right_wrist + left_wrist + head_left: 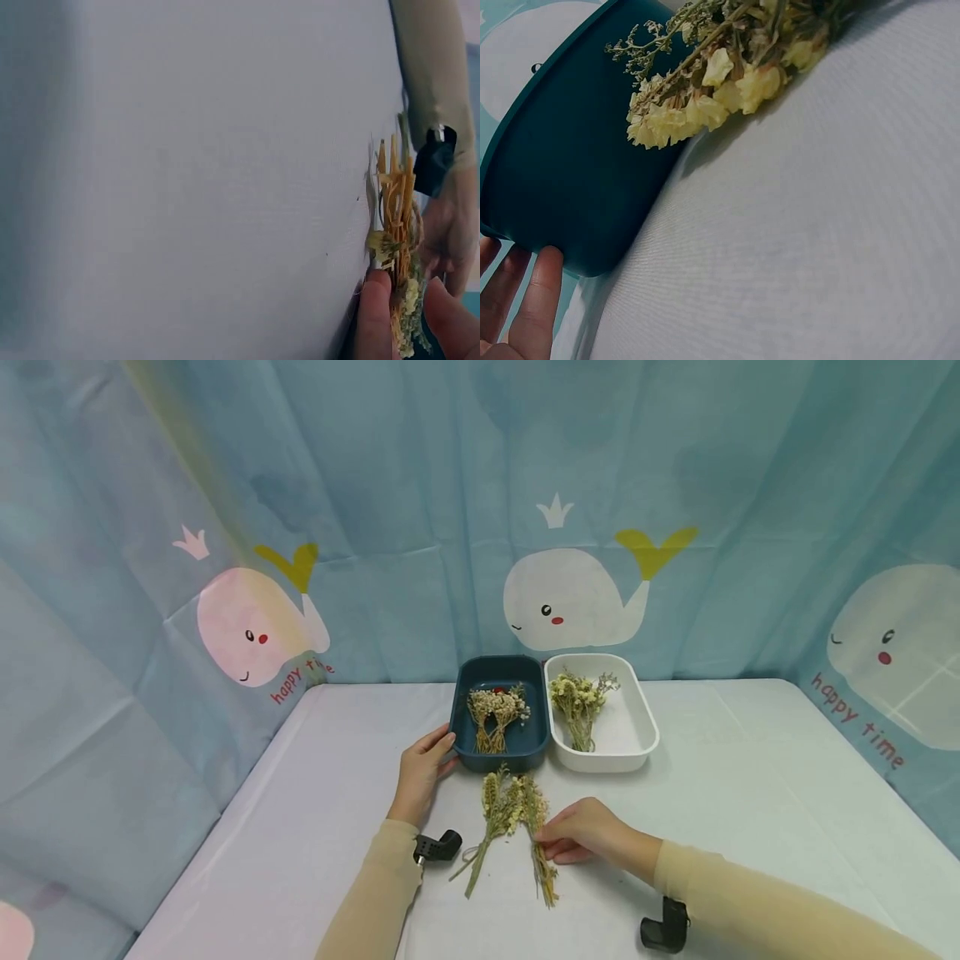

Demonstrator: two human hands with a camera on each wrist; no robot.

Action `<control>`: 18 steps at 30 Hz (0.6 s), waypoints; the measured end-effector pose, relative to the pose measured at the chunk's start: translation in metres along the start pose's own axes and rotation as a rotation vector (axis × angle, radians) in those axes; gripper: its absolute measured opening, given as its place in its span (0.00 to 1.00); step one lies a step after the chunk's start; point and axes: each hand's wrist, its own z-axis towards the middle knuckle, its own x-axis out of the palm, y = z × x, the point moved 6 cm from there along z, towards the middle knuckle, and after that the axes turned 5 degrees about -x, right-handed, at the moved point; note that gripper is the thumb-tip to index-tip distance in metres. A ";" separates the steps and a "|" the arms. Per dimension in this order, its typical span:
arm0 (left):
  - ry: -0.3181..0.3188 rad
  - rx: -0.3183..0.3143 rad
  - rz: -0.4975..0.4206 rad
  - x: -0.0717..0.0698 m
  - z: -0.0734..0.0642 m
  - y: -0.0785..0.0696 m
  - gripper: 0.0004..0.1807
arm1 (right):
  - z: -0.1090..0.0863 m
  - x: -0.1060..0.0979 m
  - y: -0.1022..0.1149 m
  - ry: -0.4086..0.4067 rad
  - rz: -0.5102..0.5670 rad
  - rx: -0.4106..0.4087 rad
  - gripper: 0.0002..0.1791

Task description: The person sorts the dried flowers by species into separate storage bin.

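Observation:
My right hand point(588, 835) pinches a bunch of dried flowers point(538, 831) on the table, its stems pointing towards me. In the right wrist view, thumb and finger lie on either side of the bunch's orange stems point(401, 195). Beside it lies a second bunch, with pale yellow blossoms point(495, 814). My left hand point(422, 772) rests at the near left corner of the dark blue tray point(459, 693); in the left wrist view, its extended fingers point(544, 285) touch the tray's outer wall. Small dried bunches point(495, 714) lie inside that tray.
A white tray point(641, 718) stands right against the blue one and holds a yellow-green dried bunch point(577, 706). Both are at the far side of the white table point(750, 793), before a blue whale-print curtain point(412, 610). Black wrist devices point(438, 846) sit on both sleeves.

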 end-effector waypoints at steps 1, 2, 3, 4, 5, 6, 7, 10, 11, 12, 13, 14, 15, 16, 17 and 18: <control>0.002 0.001 -0.002 0.000 0.000 0.000 0.24 | 0.001 0.000 0.000 -0.007 -0.010 0.008 0.12; 0.002 0.001 -0.003 0.001 0.000 0.000 0.24 | 0.003 0.001 0.000 -0.012 -0.017 0.011 0.11; 0.002 0.000 -0.004 0.001 0.000 0.000 0.24 | 0.004 0.001 0.000 -0.015 -0.022 0.012 0.11; 0.000 0.000 -0.003 0.001 0.000 0.000 0.25 | 0.006 0.002 0.001 -0.014 -0.029 0.010 0.11; -0.001 -0.001 -0.001 0.001 -0.001 -0.001 0.25 | 0.007 0.003 0.001 -0.013 -0.031 0.009 0.10; -0.002 -0.003 0.001 0.000 -0.001 -0.001 0.25 | 0.008 0.004 0.002 -0.013 -0.032 0.005 0.10; -0.004 -0.006 0.002 0.000 -0.001 -0.001 0.25 | 0.009 0.004 0.002 -0.012 -0.033 0.002 0.10; -0.009 -0.009 0.001 -0.001 -0.001 -0.002 0.25 | 0.011 0.007 0.003 -0.004 -0.026 -0.004 0.09; -0.013 -0.008 -0.002 -0.001 -0.001 -0.002 0.24 | 0.012 0.007 0.003 0.000 -0.021 -0.005 0.09; -0.015 -0.005 -0.005 -0.002 -0.001 -0.002 0.24 | 0.012 0.008 0.004 0.004 -0.018 -0.008 0.09; -0.017 -0.003 -0.008 -0.002 -0.001 -0.003 0.24 | 0.012 0.008 0.004 0.006 -0.014 -0.010 0.09; -0.017 -0.001 -0.012 -0.002 -0.001 -0.003 0.24 | 0.012 0.008 0.004 0.004 -0.009 -0.011 0.09; -0.015 0.001 -0.015 -0.002 -0.001 -0.003 0.24 | 0.011 0.007 0.003 0.001 -0.006 -0.011 0.09; -0.010 0.002 -0.016 -0.001 -0.001 -0.003 0.24 | 0.010 0.007 0.003 -0.002 -0.002 -0.010 0.09; -0.006 0.001 -0.016 0.000 -0.001 -0.002 0.24 | 0.009 0.006 0.001 -0.007 0.004 -0.010 0.10; 0.000 0.000 -0.017 0.001 -0.002 -0.002 0.24 | 0.008 0.004 0.000 -0.012 0.011 -0.006 0.10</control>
